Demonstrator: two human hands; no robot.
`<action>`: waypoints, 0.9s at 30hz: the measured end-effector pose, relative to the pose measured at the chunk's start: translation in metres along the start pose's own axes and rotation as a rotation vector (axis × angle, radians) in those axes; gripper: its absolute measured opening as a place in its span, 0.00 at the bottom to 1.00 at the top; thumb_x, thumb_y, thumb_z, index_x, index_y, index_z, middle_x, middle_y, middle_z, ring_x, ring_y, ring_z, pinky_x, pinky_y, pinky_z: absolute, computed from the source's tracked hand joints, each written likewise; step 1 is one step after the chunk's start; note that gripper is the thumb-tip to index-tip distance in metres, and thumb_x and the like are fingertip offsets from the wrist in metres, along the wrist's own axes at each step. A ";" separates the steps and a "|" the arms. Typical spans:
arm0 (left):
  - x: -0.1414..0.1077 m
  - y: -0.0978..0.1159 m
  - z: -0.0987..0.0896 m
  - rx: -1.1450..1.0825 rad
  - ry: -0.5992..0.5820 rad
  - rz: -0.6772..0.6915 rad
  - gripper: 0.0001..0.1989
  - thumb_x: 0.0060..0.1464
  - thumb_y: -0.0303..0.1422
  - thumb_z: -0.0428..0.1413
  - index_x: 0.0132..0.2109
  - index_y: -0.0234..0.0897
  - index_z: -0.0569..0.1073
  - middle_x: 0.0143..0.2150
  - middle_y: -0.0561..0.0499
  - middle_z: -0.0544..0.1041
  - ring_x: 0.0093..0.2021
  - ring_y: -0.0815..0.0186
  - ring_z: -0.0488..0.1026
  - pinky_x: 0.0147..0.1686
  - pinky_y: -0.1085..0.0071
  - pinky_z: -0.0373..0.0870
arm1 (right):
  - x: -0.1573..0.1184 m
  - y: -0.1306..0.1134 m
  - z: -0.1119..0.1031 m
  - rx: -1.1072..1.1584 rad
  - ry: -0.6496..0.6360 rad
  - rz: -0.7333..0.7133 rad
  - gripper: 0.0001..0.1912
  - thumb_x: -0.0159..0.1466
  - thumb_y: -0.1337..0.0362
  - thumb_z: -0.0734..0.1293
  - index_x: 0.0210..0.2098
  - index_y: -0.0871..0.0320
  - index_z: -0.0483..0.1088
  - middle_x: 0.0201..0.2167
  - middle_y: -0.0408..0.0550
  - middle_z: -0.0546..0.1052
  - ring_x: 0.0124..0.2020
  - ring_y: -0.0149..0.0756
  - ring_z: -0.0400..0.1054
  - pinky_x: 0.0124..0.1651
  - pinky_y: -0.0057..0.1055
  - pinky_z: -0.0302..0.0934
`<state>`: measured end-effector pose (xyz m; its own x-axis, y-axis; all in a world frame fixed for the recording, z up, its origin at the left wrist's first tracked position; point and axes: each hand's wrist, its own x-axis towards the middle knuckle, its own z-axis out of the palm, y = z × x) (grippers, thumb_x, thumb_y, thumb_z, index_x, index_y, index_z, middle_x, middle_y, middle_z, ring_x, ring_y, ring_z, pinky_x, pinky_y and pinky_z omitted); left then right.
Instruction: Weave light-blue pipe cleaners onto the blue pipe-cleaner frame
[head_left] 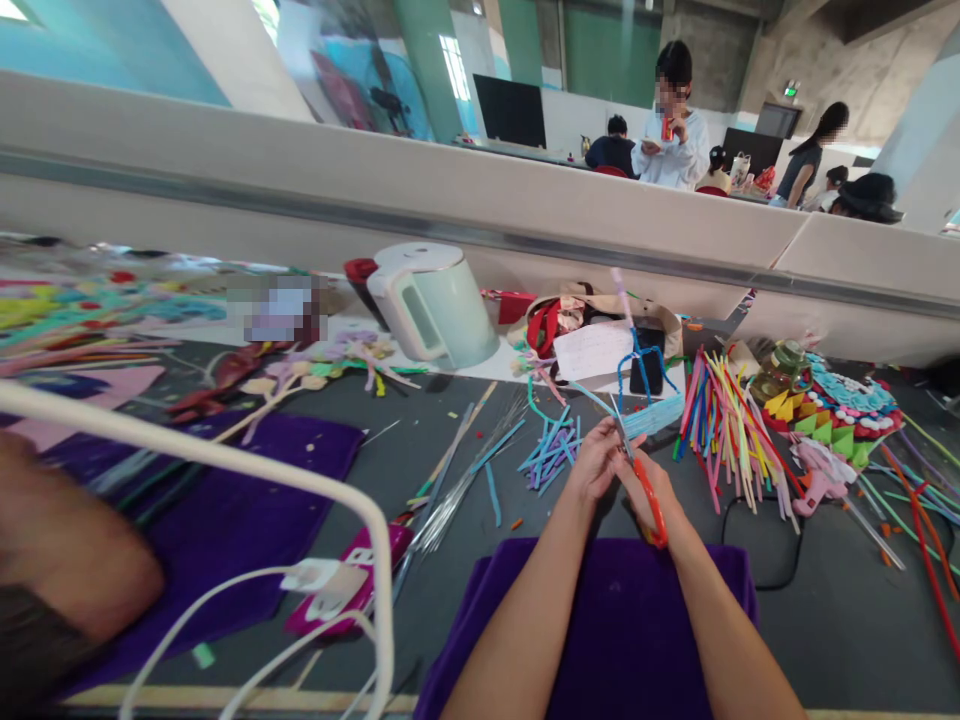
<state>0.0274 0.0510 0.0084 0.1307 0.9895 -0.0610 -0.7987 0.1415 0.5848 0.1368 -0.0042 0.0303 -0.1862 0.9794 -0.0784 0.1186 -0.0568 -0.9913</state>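
Note:
My right hand (654,488) is closed on a pair of scissors (651,500) with orange handles, their blades pointing away from me. Beside it, my left hand (596,462) has its fingers pinched at a light blue pipe cleaner (592,398), which reaches up near the blade tips. The fingertips of both hands are close together, and their exact grip is partly hidden. Just beyond lies a bundle of light blue pipe cleaners (654,416). Short blue and purple pieces (551,455) are piled left of my hands. A bent blue pipe-cleaner shape (637,355) stands behind.
A pale green kettle (442,310) stands at the back. On the right are colourful pipe cleaners (724,420), a pink glue gun (821,475) and a glass jar (781,370). A pink power strip (352,580) and a white tube frame (379,570) are left; another person's arm (71,540) rests there.

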 end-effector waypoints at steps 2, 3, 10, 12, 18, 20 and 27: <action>0.002 -0.001 -0.002 -0.024 0.015 -0.006 0.12 0.36 0.21 0.64 0.32 0.33 0.73 0.26 0.54 0.75 0.28 0.72 0.73 0.51 0.60 0.69 | 0.001 -0.001 0.001 -0.096 0.033 -0.062 0.20 0.58 0.46 0.64 0.39 0.55 0.69 0.23 0.41 0.69 0.25 0.31 0.63 0.27 0.25 0.56; 0.003 -0.002 -0.003 -0.034 0.023 -0.010 0.12 0.36 0.20 0.64 0.31 0.33 0.72 0.26 0.55 0.75 0.27 0.72 0.73 0.51 0.60 0.69 | 0.000 -0.002 0.001 -0.125 0.039 -0.078 0.19 0.59 0.46 0.63 0.38 0.55 0.69 0.24 0.41 0.69 0.26 0.32 0.63 0.28 0.25 0.57; 0.005 0.002 -0.004 -0.077 0.088 0.034 0.12 0.39 0.20 0.63 0.34 0.34 0.73 0.29 0.53 0.76 0.31 0.70 0.74 0.51 0.57 0.69 | -0.018 -0.008 -0.005 -0.198 0.006 -0.093 0.16 0.61 0.48 0.61 0.39 0.53 0.65 0.23 0.39 0.66 0.23 0.30 0.60 0.26 0.25 0.55; 0.005 0.006 -0.004 -0.083 0.112 0.076 0.12 0.41 0.21 0.63 0.36 0.33 0.73 0.33 0.51 0.77 0.32 0.69 0.74 0.50 0.56 0.69 | -0.017 -0.008 -0.011 -0.159 0.107 -0.092 0.17 0.60 0.48 0.62 0.41 0.53 0.64 0.23 0.39 0.65 0.22 0.30 0.59 0.25 0.26 0.55; 0.004 0.021 -0.003 -0.036 0.163 0.195 0.11 0.44 0.22 0.62 0.37 0.34 0.73 0.30 0.54 0.75 0.26 0.75 0.71 0.48 0.57 0.72 | -0.007 0.004 -0.039 -0.253 0.448 -0.148 0.23 0.59 0.52 0.63 0.50 0.56 0.61 0.31 0.45 0.69 0.31 0.37 0.64 0.38 0.35 0.61; 0.002 0.026 -0.001 -0.033 0.162 0.240 0.11 0.44 0.23 0.62 0.37 0.35 0.74 0.28 0.56 0.74 0.24 0.76 0.69 0.46 0.59 0.73 | -0.006 0.009 -0.044 -0.407 0.474 -0.103 0.23 0.59 0.56 0.63 0.52 0.56 0.61 0.35 0.48 0.71 0.35 0.39 0.66 0.40 0.35 0.60; -0.004 0.046 0.000 0.026 0.227 0.374 0.12 0.42 0.27 0.64 0.36 0.36 0.74 0.30 0.54 0.76 0.29 0.72 0.74 0.43 0.63 0.75 | -0.010 0.010 -0.034 -0.968 0.417 0.058 0.28 0.58 0.62 0.64 0.58 0.57 0.58 0.43 0.58 0.71 0.43 0.47 0.68 0.40 0.36 0.59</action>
<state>-0.0095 0.0539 0.0357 -0.2995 0.9540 -0.0161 -0.7514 -0.2255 0.6202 0.1732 -0.0084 0.0245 0.1724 0.9797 0.1018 0.8787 -0.1062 -0.4655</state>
